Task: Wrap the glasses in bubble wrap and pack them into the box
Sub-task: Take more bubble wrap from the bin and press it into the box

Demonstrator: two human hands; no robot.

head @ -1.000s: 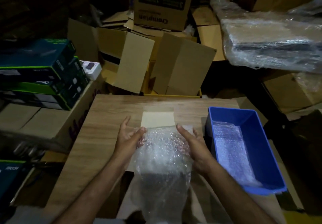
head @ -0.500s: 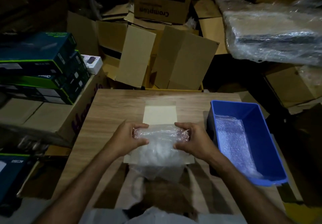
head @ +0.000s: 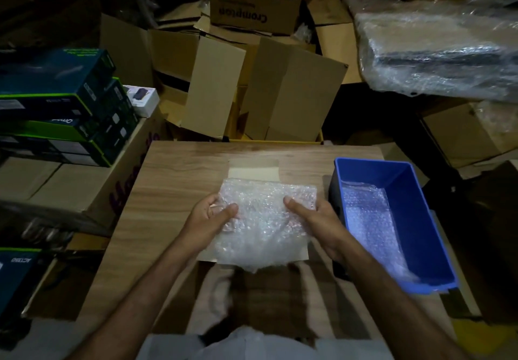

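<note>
Both hands are gripping a bundle of bubble wrap (head: 266, 219) over the middle of the wooden counter (head: 179, 180). The left hand (head: 208, 219) is pinching the bundle's left edge, thumb on top and fingers curled under. The right hand (head: 316, 219) is clasping the right edge the same way, thumb lying across the top. The wrap is looking folded into a thick pad; whatever is inside is not showing through, so the glasses cannot be made out. The bundle is sitting above a pale sheet (head: 253, 170) lying flat on the counter, whose far end is sticking out beyond the wrap and whose near corners are peeking out under it.

Just to the right of the right hand, a blue bin (head: 420, 219) is standing on the counter, with another piece of bubble wrap lining its floor. Behind the counter, open cardboard boxes (head: 280, 93) are piling up. To the left, dark green-edged boxes (head: 61, 107) are stacking on a large carton. At upper right, a plastic-wrapped slab (head: 437, 51) is lying across more cartons
</note>
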